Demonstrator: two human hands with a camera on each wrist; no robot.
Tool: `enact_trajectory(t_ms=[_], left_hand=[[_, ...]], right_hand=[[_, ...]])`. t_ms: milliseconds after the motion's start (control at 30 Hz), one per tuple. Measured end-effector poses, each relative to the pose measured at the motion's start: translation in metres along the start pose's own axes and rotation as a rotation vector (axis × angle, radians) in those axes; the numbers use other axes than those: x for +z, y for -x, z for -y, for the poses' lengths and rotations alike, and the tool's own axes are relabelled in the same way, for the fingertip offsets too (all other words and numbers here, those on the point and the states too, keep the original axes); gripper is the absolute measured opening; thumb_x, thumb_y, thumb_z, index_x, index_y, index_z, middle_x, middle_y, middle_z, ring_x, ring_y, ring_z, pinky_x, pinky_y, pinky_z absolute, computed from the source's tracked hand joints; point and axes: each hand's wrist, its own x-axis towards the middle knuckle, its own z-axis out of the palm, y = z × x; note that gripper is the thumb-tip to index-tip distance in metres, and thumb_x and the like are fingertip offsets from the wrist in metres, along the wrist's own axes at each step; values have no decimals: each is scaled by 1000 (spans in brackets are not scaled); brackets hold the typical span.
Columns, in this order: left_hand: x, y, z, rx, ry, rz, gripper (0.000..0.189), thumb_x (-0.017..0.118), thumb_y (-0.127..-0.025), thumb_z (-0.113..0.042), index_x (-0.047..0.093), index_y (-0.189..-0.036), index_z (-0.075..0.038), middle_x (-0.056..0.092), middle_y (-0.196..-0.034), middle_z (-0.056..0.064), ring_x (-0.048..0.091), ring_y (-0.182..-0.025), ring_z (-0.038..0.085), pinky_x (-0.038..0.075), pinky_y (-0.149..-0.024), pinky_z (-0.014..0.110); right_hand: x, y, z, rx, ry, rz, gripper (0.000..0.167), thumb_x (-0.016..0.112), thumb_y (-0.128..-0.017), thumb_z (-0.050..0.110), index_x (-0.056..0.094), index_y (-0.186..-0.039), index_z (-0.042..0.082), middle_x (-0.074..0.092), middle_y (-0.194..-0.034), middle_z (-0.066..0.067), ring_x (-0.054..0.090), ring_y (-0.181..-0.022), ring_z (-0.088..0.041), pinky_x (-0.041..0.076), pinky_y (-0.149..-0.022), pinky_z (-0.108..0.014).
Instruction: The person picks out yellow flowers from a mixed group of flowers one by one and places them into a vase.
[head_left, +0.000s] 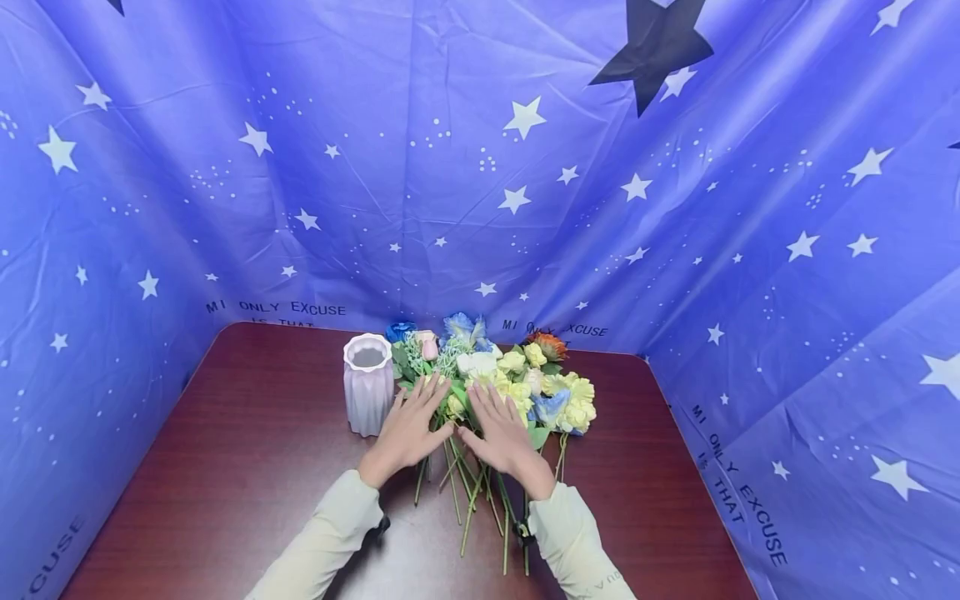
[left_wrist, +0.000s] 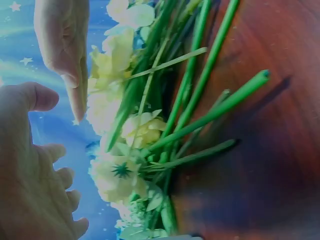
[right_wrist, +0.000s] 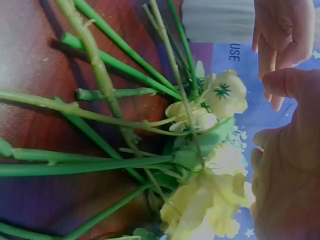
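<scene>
A pile of artificial flowers point(head_left: 517, 367) lies on the table, blooms toward the back and green stems point(head_left: 468, 500) toward the front. My left hand point(head_left: 411, 425) is spread palm down over the left part of the pile. Beside it, my right hand point(head_left: 501, 429) is spread the same way over the middle, the two thumbs nearly meeting. Both wrist views show the palms above the blooms, with yellow flowers point(left_wrist: 112, 175) under the left hand and a yellow bloom point(right_wrist: 200, 205) near the right. Neither hand grips anything.
A ribbed white-to-purple vase point(head_left: 367, 392) stands upright just left of the flowers, its mouth facing up. The dark red wooden table point(head_left: 225, 467) is enclosed by a blue star-printed cloth point(head_left: 420, 167) at the back and on both sides.
</scene>
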Motion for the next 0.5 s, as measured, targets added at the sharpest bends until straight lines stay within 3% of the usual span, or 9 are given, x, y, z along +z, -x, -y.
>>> enact_trajectory(t_ms=[200,367,500], left_hand=[[-14,-8,-8,18,-33,-12,77,48,-99,-48,20,-164,-16,20,-169,12,16,-157,36,12,-127,61],[-25,-13,-16,98,10,-91,82,58,-97,-43,20,-164,-14,19,-169,11,16,-158,31,15,-128,58],[-35,-15,-24,146,44,-132,88,62,-94,-44,15,-165,-20,17,-170,5,14,-158,25,14,-129,52]], right_hand=[[-10,-1,2,-8,-1,-29,73,40,-105,49,19,-163,10,14,-171,-10,8,-159,-32,8,-129,-59],[-23,-1,4,-11,-30,-40,76,37,-106,54,16,-164,10,13,-171,-9,7,-159,-32,7,-129,-60],[-33,2,7,-11,-72,-48,76,37,-106,56,11,-164,14,7,-172,-5,3,-160,-29,3,-129,-59]])
